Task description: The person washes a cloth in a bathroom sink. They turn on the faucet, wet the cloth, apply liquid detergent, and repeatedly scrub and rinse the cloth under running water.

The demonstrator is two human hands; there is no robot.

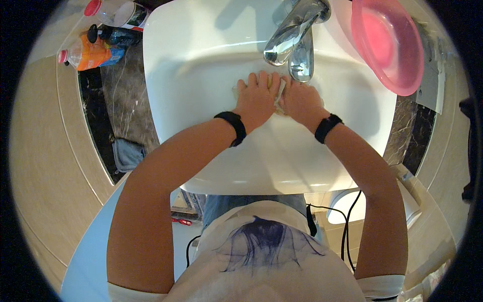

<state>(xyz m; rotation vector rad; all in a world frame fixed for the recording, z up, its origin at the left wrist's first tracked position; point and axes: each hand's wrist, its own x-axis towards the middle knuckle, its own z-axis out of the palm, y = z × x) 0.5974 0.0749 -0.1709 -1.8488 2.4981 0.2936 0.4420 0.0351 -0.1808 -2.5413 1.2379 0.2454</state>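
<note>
Both hands are down in a white ceramic washbasin, side by side below the glass-like faucet. My left hand lies palm down with its fingers spread over a pale, wet-looking piece of cloth. My right hand is bunched, its thumb side against the same cloth, which shows between the two hands. Most of the cloth is hidden under the hands, so its shape cannot be told. A black band sits on each wrist.
A pink plastic basin leans on the sink's back right rim. Left of the sink, an orange-labelled bottle, a dark pump bottle and a clear bottle lie on a dark marble counter, with a folded grey-blue cloth nearer.
</note>
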